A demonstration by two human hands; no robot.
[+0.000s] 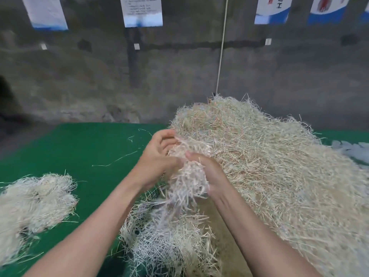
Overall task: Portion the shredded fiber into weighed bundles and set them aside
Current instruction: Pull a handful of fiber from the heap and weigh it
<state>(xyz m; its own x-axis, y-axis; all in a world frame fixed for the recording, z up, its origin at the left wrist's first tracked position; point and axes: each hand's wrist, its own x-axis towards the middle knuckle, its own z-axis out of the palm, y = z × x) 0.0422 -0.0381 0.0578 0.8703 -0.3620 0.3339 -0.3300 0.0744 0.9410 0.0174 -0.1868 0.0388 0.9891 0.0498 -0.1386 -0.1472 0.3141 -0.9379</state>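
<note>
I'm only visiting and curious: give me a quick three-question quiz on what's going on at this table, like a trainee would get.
1. True or false: the left hand and right hand both grip one clump of fiber.
2. The big fiber pile lies on the person's: A) left, B) right, C) lap.
3. Fill in: the table cover is ____.
Key: 1 true; 2 B; 3 green.

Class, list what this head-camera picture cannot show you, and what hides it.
All head view.
Right hand: grip buried in the fiber tuft.
Left fiber heap: blurred, cut by the left edge.
Wall posters: text too small, tops cropped.
Pale thing: partly behind the big pile, cut by the right edge.
</note>
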